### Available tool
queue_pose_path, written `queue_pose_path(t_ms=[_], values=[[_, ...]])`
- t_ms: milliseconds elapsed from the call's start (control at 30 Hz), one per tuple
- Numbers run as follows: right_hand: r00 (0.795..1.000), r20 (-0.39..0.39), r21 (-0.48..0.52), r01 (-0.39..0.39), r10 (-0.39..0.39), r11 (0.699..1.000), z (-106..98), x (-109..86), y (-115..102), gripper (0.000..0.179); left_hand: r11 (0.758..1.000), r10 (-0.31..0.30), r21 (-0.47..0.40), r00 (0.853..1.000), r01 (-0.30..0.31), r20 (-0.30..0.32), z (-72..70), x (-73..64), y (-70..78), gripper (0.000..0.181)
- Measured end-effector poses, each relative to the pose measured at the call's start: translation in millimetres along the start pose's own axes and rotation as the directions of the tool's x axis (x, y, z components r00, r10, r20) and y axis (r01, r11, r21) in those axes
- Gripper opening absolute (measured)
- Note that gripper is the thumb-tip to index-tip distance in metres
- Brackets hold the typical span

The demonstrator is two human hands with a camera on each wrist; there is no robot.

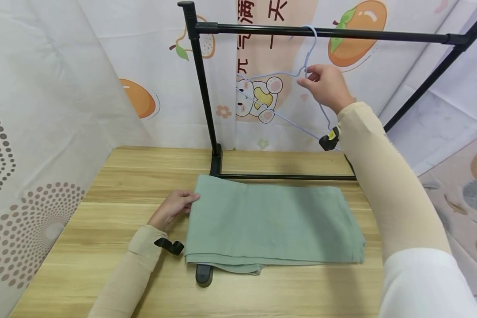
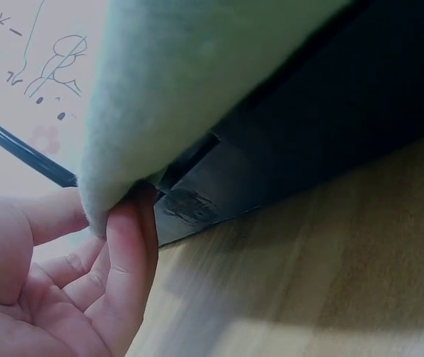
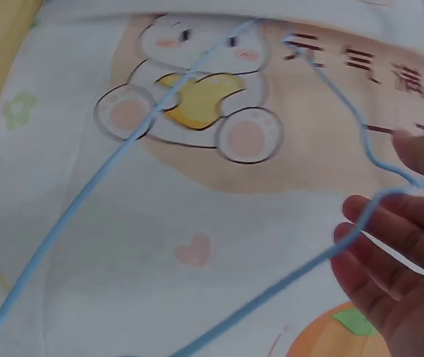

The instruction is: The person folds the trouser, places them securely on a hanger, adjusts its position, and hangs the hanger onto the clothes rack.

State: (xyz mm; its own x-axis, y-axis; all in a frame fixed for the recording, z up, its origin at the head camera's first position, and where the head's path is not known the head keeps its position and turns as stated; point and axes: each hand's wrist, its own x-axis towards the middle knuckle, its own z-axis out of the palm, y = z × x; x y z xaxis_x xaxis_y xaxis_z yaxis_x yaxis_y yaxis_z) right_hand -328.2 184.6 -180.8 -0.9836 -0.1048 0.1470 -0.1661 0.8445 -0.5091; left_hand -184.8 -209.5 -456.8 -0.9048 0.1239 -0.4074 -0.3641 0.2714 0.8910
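Observation:
A pale blue wire clothes hanger hooks over the rack's top bar. My right hand holds it just below the hook, where the wires meet. In the right wrist view the hanger's wire runs in between the thumb and fingers of that hand. A folded sage-green cloth lies across the rack's base. At its left edge my left hand pinches the fabric. Close up in the left wrist view, the cloth is between thumb and fingers.
The black garment rack stands on the wooden table, its left foot sticking out from under the cloth. Printed white curtains hang behind and at both sides.

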Motion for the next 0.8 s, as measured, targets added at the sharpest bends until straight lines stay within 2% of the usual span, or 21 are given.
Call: queue_pose_path(t_ms=[100,200,367,433,567,700,800], values=[[1.0,-0.021,0.043,-0.021,0.022,0.999,5.1,7.5,-4.3,0.055,1.0,-0.004,0.006,1.0,0.004,-0.001,-0.1,-0.5,0.2,0.04],[0.997,-0.038,0.181,-0.062,0.07,0.981,8.1,13.1,-7.1,0.048,1.0,-0.001,0.007,1.0,0.001,-0.002,0.0,0.0,0.2,0.039],[0.992,-0.018,0.421,-0.102,0.121,0.901,9.7,16.7,-6.7,0.036,1.0,0.011,-0.013,1.0,-0.011,0.01,1.7,1.8,-1.6,0.035],[0.992,-0.003,0.469,-0.112,0.128,0.876,8.8,16.8,-5.2,0.033,1.0,0.015,-0.015,1.0,-0.015,0.019,2.3,2.2,-2.4,0.035],[0.99,0.008,0.522,-0.123,0.139,0.844,4.9,17.5,-3.1,0.034,1.0,0.017,-0.002,1.0,-0.017,0.015,1.9,2.2,-2.0,0.038],[0.988,0.007,0.508,-0.134,0.152,0.851,0.3,17.2,-2.8,0.04,1.0,0.014,0.002,1.0,-0.014,0.001,0.6,2.9,-1.6,0.037],[0.986,-0.002,0.463,-0.145,0.165,0.874,-2.9,16.9,-2.1,0.041,1.0,0.011,0.002,1.0,-0.011,0.002,-0.3,3.1,-2.6,0.034]])
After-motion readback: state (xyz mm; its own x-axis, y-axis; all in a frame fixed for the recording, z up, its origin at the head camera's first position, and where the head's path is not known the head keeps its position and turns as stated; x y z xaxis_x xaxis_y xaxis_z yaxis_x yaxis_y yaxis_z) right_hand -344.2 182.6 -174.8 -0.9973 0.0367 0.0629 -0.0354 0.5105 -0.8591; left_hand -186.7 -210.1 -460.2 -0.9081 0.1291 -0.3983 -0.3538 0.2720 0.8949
